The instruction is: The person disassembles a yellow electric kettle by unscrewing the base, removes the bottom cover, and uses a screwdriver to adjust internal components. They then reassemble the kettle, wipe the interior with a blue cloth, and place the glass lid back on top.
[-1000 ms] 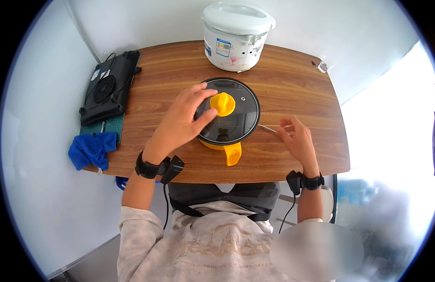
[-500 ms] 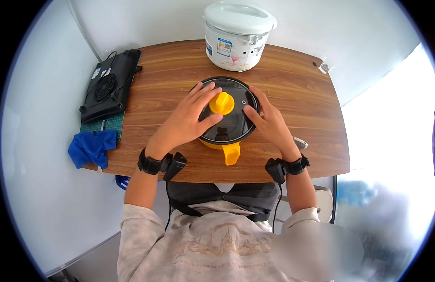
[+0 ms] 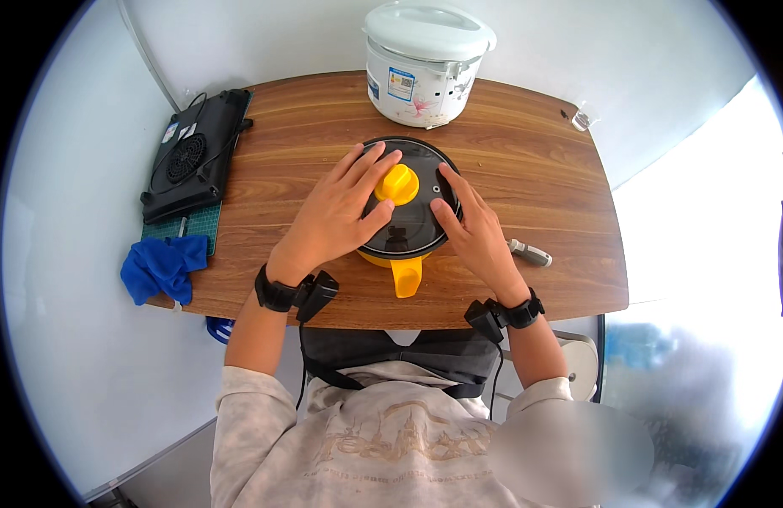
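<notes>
Between my hands stands a yellow pot (image 3: pixel 406 277) whose handle points toward me. A dark glass lid (image 3: pixel 414 222) with a black rim covers it, with a yellow knob (image 3: pixel 397 184) on top. My left hand (image 3: pixel 338 201) lies over the lid's left side, fingers spread, fingertips beside the knob. On the right side my right hand (image 3: pixel 474 222) rests with thumb and fingers apart, fingertips on the lid near its small vent hole. Neither hand grasps the knob or the handle.
A white rice cooker (image 3: pixel 425 72) stands at the back of the wooden table (image 3: pixel 552 186). Leftward, an upturned black cooktop (image 3: pixel 192 157) lies on a green mat (image 3: pixel 207 222), by a blue cloth (image 3: pixel 163 267). A grey-handled tool (image 3: pixel 531 252) is at right, a clear cup (image 3: pixel 583 118) far right.
My right hand has shifted slightly left and inward over the lid, uncovering more of the grey-handled tool. My left hand stays at the lid's left side.
</notes>
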A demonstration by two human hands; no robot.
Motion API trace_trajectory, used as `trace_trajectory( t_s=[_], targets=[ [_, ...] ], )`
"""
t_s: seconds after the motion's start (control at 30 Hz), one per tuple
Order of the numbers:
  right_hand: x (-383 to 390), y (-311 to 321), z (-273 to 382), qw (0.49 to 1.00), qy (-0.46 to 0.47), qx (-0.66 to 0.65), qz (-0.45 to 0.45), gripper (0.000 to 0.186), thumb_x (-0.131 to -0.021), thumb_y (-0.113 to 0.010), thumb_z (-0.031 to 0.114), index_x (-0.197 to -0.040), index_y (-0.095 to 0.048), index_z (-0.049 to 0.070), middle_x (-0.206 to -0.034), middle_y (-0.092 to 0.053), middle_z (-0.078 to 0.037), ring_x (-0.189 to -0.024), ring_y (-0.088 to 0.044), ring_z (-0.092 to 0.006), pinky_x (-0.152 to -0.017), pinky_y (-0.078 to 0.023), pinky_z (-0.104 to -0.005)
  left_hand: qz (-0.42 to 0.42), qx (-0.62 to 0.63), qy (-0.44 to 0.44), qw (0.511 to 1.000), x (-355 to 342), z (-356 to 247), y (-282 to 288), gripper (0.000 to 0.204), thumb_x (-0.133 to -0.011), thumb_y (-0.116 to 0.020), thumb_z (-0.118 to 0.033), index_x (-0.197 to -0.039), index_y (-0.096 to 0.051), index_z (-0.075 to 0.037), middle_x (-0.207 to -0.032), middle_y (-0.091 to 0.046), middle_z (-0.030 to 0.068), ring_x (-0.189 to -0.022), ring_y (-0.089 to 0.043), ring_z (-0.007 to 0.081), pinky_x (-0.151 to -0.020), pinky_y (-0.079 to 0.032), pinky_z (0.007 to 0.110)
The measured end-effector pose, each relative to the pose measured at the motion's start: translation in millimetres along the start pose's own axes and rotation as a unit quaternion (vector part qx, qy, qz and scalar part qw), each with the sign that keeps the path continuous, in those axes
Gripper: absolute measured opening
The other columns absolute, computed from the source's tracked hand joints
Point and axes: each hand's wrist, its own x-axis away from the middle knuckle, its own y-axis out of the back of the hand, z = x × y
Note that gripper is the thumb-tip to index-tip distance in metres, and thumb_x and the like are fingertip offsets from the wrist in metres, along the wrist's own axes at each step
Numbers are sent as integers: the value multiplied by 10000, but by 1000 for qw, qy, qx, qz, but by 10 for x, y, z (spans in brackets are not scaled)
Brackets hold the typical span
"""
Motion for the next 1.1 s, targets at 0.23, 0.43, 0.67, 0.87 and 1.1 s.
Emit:
trace_trajectory(
  t_s=[0.23,0.43,0.67,0.87,1.1],
  targets=[
    [-7,58,34,999,34,23,-9,530,-999,-632,282,-1454,-481,57,-1314,-586,-243,-1181,-599,-413,-994,-488,-435,17,79,29,996,7,31,52,580,-977,-627,-293,-1502,-450,-123,-1590,-398,158,-1515,-291,353,-1211,-304,457],
    [-9,42,66,991,79,97,-45,449,-979,-664,262,-1381,-573,84,-1367,-542,-218,-1197,-590,-407,-990,-497,-442,1,110,53,993,27,-11,83,533,-956,-689,-333,-1402,-536,-84,-1566,-424,152,-1506,-314,342,-1209,-302,445],
    [-192,120,57,998,31,51,10,359,-1016,-603,227,-1361,-632,130,-1169,-630,-199,-1030,-641,-375,-893,-517,-422,-44,126,58,989,58,11,47,445,-942,-716,-303,-1306,-593,-79,-1520,-457,144,-1482,-351,345,-1190,-325,444],
    [-302,73,-39,998,51,45,-7,332,-1031,-573,217,-1346,-657,155,-1018,-649,-184,-907,-646,-345,-830,-512,-408,-47,142,56,987,67,39,26,407,-939,-721,-276,-1269,-592,-75,-1519,-452,151,-1472,-362,348,-1184,-330,447],
    [-272,90,-60,996,78,34,-14,427,-1056,-528,228,-1462,-524,98,-1195,-667,-207,-1049,-655,-382,-903,-516,-379,-73,204,78,973,130,125,62,467,-989,-659,-274,-1386,-512,-76,-1526,-449,169,-1438,-418,326,-1152,-376,429]
  ],
)
